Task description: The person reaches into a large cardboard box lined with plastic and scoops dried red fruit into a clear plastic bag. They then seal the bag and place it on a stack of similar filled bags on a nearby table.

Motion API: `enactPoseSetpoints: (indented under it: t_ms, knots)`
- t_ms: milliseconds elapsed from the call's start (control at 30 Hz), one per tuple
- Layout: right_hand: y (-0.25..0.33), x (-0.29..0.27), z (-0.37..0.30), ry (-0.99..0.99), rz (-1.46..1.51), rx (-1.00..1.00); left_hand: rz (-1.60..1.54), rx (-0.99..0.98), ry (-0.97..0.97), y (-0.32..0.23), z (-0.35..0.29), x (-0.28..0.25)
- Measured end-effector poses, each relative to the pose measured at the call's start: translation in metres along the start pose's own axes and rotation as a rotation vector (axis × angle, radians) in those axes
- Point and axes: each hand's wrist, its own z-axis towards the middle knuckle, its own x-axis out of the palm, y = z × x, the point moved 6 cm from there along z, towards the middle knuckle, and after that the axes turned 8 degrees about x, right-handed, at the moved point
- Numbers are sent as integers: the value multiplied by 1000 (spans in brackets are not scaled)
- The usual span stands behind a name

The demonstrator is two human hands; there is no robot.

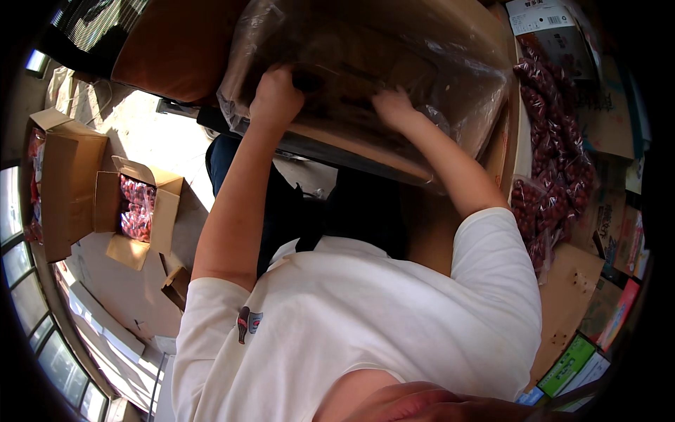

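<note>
Our left hand is curled like a loose fist, knuckles up, its fingertips turned down out of sight; we cannot tell whether they pinch film. Our right hand reaches in with bent, slightly parted fingers, and what they touch, if anything, is too dim to read. Both are at the clear, crinkled plastic liner, which lies inside a big brown rectangular cardboard box and laps over its rim at the left and near sides. We judge that the overlap helps hold the film up against the walls, and that our hands sit well apart so that the film can be spread between them.

The near rim runs beneath our forearms, so we have to work over it. Our left hand is close to the left wall, with little room outward; our right has more room toward the far side and the right wall.

Just beyond that wall, clear bags of dark red, round pieces crowd the right, limiting elbow swing. To the left, past a strip of pale floor, stands a smaller open tan cardboard carton holding red bagged goods, well apart from our arms.
</note>
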Motion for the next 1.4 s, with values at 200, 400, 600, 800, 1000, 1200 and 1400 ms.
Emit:
enactPoseSetpoints:
  t_ms: [200,400,600,800,1000,1200,1400]
  knots:
    - [70,7,63,27,681,-161,17,31,-37,4,2,-1]
    - [78,40,82,-6,462,-167,3,80,-136,-7,2,-10]
    - [35,23,86,-99,837,-8,12,61,-134,-11,-4,-17]
    - [3,36,135,-30,1525,217,-48,46,21,-12,-4,-8]
    - [52,25,184,163,1673,12,-127,4,188,-22,-3,-5]
    - [81,78,266,-370,863,-176,-203,82,314,-42,5,-1]
    - [124,-7,210,-143,850,-384,-272,55,326,-34,-1,-4]
